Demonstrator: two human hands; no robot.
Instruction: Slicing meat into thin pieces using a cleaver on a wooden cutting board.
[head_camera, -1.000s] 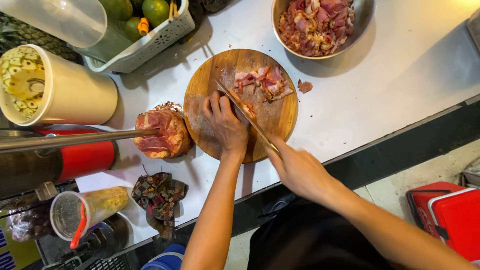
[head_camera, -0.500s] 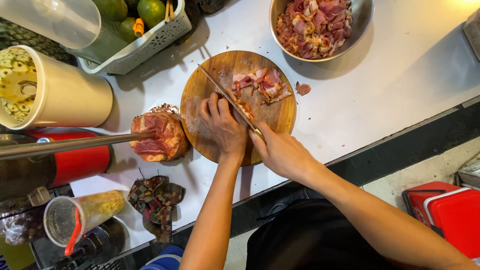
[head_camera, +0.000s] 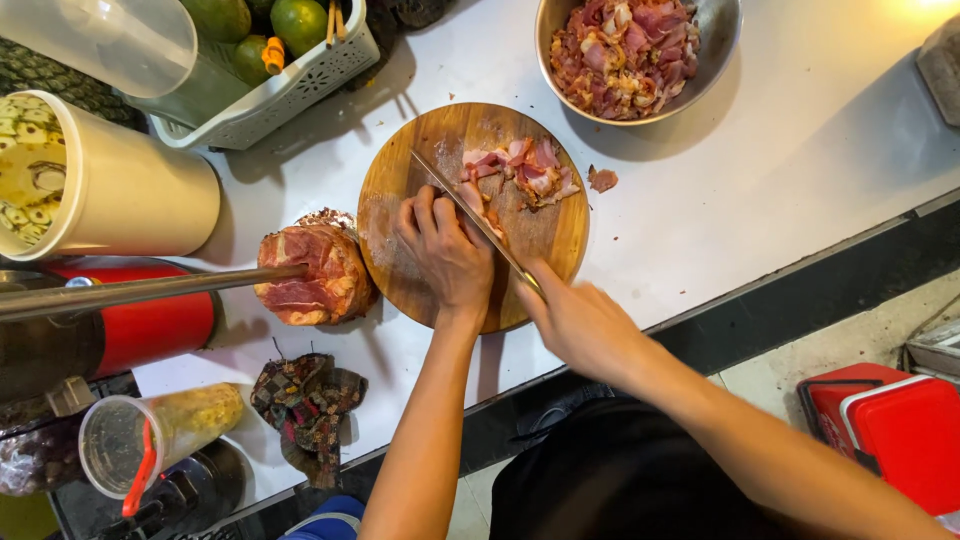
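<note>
the left hand (head_camera: 447, 250) lies flat on the round board (head_camera: 400, 215), fingers curled and pressed together over a piece of meat (head_camera: 480, 200), of which only a sliver shows past the fingertips. the right hand (head_camera: 580, 322) is wrapped around the handle of the knife (head_camera: 470, 215), whose blade runs diagonally up and left from that hand, right alongside the left fingers and touching the meat. so the meat lies just beyond the left fingertips, under the blade's middle, with the cut pile (head_camera: 525, 172) just past it toward the bowl (head_camera: 722, 50).
</note>
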